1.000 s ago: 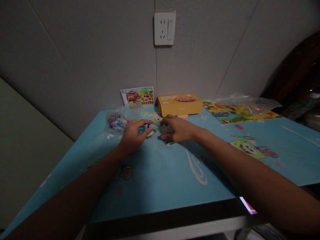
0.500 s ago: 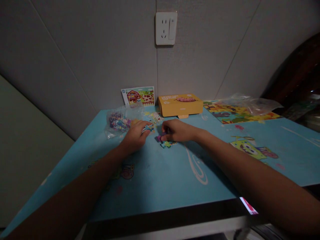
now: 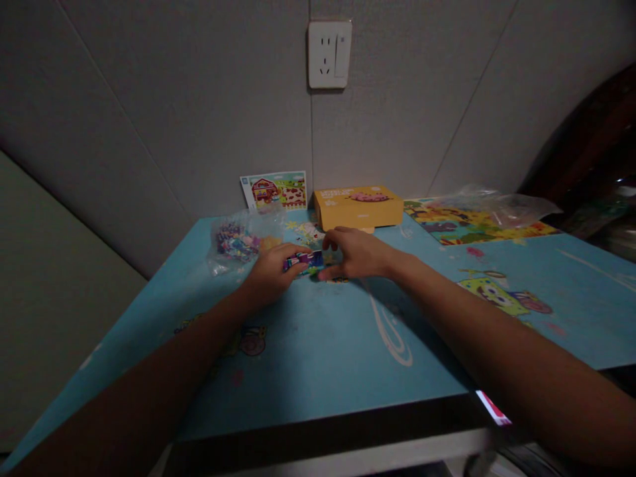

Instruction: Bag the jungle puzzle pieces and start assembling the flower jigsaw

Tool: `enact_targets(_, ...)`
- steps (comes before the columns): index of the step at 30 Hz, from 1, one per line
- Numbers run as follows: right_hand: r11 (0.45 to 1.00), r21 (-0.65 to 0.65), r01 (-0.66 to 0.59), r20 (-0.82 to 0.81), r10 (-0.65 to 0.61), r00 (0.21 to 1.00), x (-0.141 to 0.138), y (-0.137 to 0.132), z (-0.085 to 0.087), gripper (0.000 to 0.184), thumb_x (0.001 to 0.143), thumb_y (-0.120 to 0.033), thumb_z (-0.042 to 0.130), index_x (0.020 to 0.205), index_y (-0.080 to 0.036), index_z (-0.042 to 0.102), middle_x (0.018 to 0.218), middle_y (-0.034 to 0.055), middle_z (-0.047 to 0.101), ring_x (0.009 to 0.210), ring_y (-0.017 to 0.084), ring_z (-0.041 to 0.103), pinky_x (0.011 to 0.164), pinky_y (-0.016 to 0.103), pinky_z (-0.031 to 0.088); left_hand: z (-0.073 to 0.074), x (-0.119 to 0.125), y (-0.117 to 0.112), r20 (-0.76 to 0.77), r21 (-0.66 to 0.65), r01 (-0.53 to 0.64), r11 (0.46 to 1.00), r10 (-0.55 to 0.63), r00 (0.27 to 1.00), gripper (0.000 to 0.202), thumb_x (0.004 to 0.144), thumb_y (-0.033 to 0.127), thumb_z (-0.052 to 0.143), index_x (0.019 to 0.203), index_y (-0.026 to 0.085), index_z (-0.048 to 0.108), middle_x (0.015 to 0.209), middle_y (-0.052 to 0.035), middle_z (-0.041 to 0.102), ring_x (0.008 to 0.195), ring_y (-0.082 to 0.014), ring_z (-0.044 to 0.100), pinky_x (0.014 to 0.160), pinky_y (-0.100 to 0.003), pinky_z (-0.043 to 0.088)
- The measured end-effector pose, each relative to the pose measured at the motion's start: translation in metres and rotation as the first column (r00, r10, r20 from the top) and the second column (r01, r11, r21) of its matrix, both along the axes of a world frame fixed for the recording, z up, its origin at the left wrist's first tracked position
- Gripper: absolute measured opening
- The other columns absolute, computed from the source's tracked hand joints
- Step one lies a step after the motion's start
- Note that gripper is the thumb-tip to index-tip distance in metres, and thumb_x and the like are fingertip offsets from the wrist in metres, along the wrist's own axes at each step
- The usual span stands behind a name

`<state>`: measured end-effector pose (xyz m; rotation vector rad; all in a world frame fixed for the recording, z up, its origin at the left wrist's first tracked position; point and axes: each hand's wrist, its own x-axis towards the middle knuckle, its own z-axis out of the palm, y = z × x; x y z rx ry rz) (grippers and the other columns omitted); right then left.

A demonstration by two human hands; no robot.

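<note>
On the blue cartoon-printed table [image 3: 318, 358], my left hand [image 3: 271, 275] and my right hand [image 3: 355, 255] meet over a small cluster of joined puzzle pieces [image 3: 305, 262], purple and blue. Both hands pinch it, the left from the left end, the right from the right end. Loose pieces [image 3: 308, 233] lie just beyond the hands. A clear bag of puzzle pieces [image 3: 238, 242] sits to the left of my left hand.
A yellow puzzle box [image 3: 358, 207] stands against the wall behind my hands, with a farm picture card [image 3: 274, 191] leaning left of it. A finished colourful puzzle [image 3: 472, 225] under a clear plastic bag [image 3: 491, 202] lies at the back right. A wall socket [image 3: 328, 54] hangs above.
My right hand has moved left and slightly back to meet my left hand. The purple-blue pieces now sit gripped between both hands; before, each hand worked on separate pieces.
</note>
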<state>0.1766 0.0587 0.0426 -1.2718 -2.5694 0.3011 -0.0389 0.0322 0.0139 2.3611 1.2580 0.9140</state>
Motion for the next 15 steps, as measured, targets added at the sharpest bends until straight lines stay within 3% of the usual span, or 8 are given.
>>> enact_targets(2, 0.999, -0.044, 0.021, 0.199, -0.012, 0.980, 0.005, 0.002, 0.001, 0.059, 0.060, -0.060, 0.078, 0.096, -0.015, 0.067, 0.096, 0.0126, 0.063, 0.080, 0.024, 0.060, 0.064, 0.030, 0.040, -0.001, -0.001, 0.001, 0.020, 0.042, -0.062, 0.997, 0.062, 0.998, 0.030, 0.084, 0.029, 0.055, 0.107, 0.015, 0.068, 0.104, -0.0089, 0.070, 0.096, -0.0234, 0.063, 0.091, -0.037, 0.046)
enact_targets(5, 0.995, -0.104, -0.007, 0.273, 0.035, 0.961, 0.007, 0.004, -0.001, 0.047, 0.064, -0.055, 0.077, 0.089, -0.016, 0.068, 0.089, 0.0104, 0.064, 0.074, 0.022, 0.059, 0.060, 0.029, 0.039, -0.002, -0.003, 0.003, 0.005, 0.044, -0.116, 0.992, 0.116, 0.993, 0.031, 0.084, 0.028, 0.055, 0.109, 0.015, 0.067, 0.105, -0.0092, 0.069, 0.097, -0.0245, 0.062, 0.092, -0.039, 0.047)
enact_targets(11, 0.983, -0.181, -0.001, 0.176, 0.033, 0.984, 0.000, 0.001, 0.000, 0.034, 0.065, -0.037, 0.080, 0.087, -0.017, 0.064, 0.079, 0.0045, 0.064, 0.069, 0.018, 0.056, 0.059, 0.026, 0.036, -0.004, -0.004, 0.006, -0.075, -0.030, -0.134, 0.991, 0.131, 0.989, 0.040, 0.080, 0.021, 0.052, 0.118, 0.016, 0.063, 0.113, -0.0090, 0.067, 0.104, -0.0255, 0.061, 0.095, -0.039, 0.046)
enact_targets(15, 0.975, -0.187, -0.120, -0.093, 0.104, 0.990, -0.004, -0.001, -0.001, 0.031, 0.071, -0.023, 0.075, 0.096, -0.017, 0.056, 0.081, 0.0008, 0.061, 0.071, 0.015, 0.054, 0.062, 0.024, 0.037, -0.004, -0.005, 0.006, -0.063, -0.014, -0.160, 0.987, 0.159, 0.985, 0.039, 0.079, 0.021, 0.052, 0.116, 0.017, 0.064, 0.113, -0.0086, 0.067, 0.106, -0.0265, 0.059, 0.097, -0.041, 0.044)
